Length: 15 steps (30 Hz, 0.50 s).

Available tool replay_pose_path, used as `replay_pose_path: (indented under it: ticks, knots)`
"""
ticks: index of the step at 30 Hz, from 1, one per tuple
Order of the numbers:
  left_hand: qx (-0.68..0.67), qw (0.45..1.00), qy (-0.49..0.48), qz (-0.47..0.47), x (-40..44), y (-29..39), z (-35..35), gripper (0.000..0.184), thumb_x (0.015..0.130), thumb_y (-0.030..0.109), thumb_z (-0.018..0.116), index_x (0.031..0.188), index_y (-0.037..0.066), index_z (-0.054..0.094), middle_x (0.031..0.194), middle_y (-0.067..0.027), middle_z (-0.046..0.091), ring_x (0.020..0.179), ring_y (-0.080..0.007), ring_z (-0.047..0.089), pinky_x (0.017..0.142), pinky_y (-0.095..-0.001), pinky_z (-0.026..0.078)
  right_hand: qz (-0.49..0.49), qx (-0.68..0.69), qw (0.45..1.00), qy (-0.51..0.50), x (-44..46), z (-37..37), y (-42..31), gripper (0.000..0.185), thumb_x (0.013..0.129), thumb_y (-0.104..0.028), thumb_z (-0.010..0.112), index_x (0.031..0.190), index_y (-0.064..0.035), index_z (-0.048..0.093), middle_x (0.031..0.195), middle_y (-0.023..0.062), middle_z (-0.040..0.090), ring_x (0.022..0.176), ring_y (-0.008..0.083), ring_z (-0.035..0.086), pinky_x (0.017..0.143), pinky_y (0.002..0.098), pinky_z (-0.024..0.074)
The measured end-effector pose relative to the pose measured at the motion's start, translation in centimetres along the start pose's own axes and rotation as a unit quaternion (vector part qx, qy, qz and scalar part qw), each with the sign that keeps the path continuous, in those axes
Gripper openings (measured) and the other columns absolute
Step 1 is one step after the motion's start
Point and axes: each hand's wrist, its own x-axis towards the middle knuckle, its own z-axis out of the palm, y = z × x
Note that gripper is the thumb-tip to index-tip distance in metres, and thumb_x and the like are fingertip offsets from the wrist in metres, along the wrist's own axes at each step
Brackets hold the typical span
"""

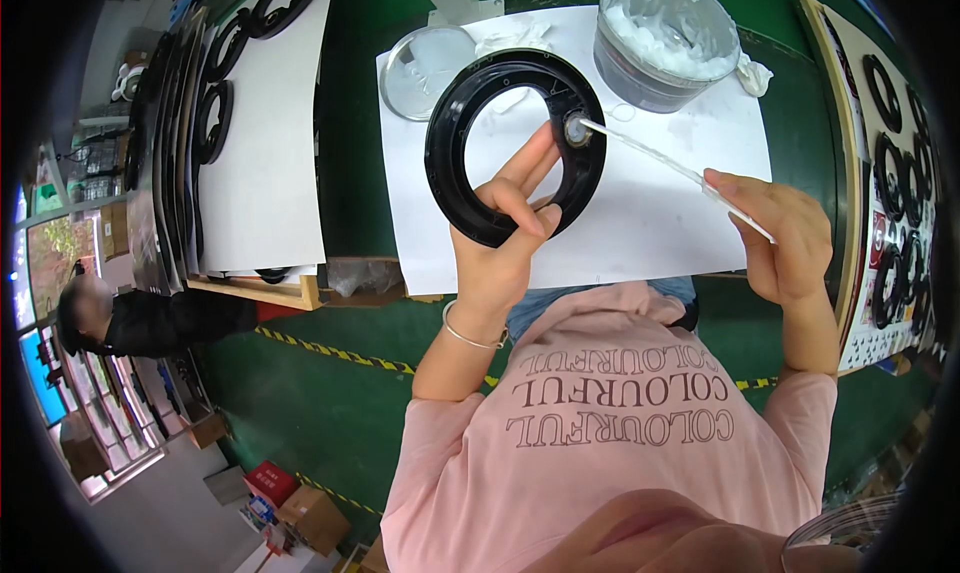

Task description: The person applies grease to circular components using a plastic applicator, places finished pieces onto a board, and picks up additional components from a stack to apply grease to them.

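Observation:
My left hand (503,213) grips a black plastic ring (455,103) by its lower edge, with some fingers reaching through the opening. The ring is tilted up, its hollow side towards me. On its right side is a small round recess (578,130) with whitish paste in it. Between the fingers of my right hand (785,235) is a thin white stick (660,157), whose tip touches that recess. Behind the ring stands a clear tub (655,88) of white grease. A clear round lid (432,68) lies to its left on the white sheet (430,243).
Crumpled tissues (515,39) lie by the lid and the tub. At left, a white board (270,143) carries several black rings (215,123). A wood-edged board (850,153) with more rings stands at right. Further left is another person (150,318) in dark clothes.

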Motion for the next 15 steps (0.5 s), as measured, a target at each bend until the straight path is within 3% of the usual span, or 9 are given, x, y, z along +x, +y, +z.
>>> replay_pose_path:
  ticks: [5, 8, 10, 11, 13, 15]
  knots:
    - [0.029, 0.999, -0.002, 0.014, 0.0, -0.3, 0.1, 0.023, 0.069, -0.014, 0.051, 0.060, 0.007, 0.048, 0.127, -0.0262, 0.038, 0.119, -0.0382, 0.037, 0.084, -0.0340, 0.048, 0.042, 0.017, 0.999, 0.007, -0.5, -0.2, -0.2, 0.015, 0.075, 0.002, 0.054, 0.089, 0.0028, 0.057, 0.083, 0.0139, 0.065, 0.062, 0.0224, 0.061, 0.054, 0.0273, 0.0449]
    - [0.064, 0.997, -0.016, 0.026, -0.1, -0.4, 0.1, 0.022, 0.070, -0.013, 0.052, 0.061, 0.007, 0.049, 0.127, -0.0264, 0.038, 0.119, -0.0379, 0.037, 0.085, -0.0357, 0.047, 0.115, 0.040, 0.992, 0.008, -0.8, -0.5, -0.3, 0.013, 0.075, -0.002, 0.057, 0.087, 0.0006, 0.060, 0.077, 0.0118, 0.064, 0.054, 0.0223, 0.058, 0.050, 0.0256, 0.0433]
    - [0.075, 0.997, -0.009, 0.024, 0.0, -0.6, 0.2, 0.028, 0.067, -0.017, 0.049, 0.061, 0.010, 0.046, 0.126, -0.0280, 0.038, 0.120, -0.0390, 0.036, 0.075, -0.0262, 0.048, 0.228, 0.082, 0.970, -0.012, -1.0, -0.5, -0.2, 0.013, 0.079, -0.007, 0.057, 0.084, 0.0047, 0.058, 0.066, 0.0086, 0.060, 0.053, 0.0146, 0.053, 0.051, 0.0231, 0.0398]
    - [0.074, 0.997, -0.010, 0.024, 0.0, -0.7, 0.2, 0.028, 0.067, -0.017, 0.049, 0.061, 0.010, 0.046, 0.126, -0.0280, 0.038, 0.120, -0.0390, 0.036, 0.075, -0.0262, 0.048, 0.228, 0.081, 0.970, -0.011, -1.1, -0.5, 0.0, 0.013, 0.079, -0.007, 0.057, 0.084, 0.0047, 0.058, 0.066, 0.0086, 0.060, 0.053, 0.0146, 0.053, 0.051, 0.0231, 0.0398]
    - [0.049, 0.998, -0.025, 0.011, -0.2, -0.8, -0.2, 0.022, 0.070, -0.014, 0.051, 0.062, 0.007, 0.049, 0.127, -0.0262, 0.038, 0.119, -0.0379, 0.037, 0.084, -0.0356, 0.048, 0.304, 0.195, 0.932, 0.007, -1.5, -0.1, 0.7, 0.017, 0.081, -0.012, 0.057, 0.085, 0.0044, 0.058, 0.068, 0.0056, 0.058, 0.056, 0.0093, 0.050, 0.051, 0.0215, 0.0374]
    - [0.050, 0.999, -0.016, -0.001, -0.2, -0.3, 0.3, 0.025, 0.069, -0.015, 0.049, 0.060, 0.008, 0.046, 0.127, -0.0270, 0.037, 0.120, -0.0385, 0.037, 0.084, -0.0338, 0.046, 0.338, 0.258, 0.904, 0.027, -1.8, 0.5, 1.5, 0.017, 0.081, -0.013, 0.058, 0.087, 0.0028, 0.058, 0.071, 0.0051, 0.059, 0.060, 0.0080, 0.052, 0.053, 0.0208, 0.0388]
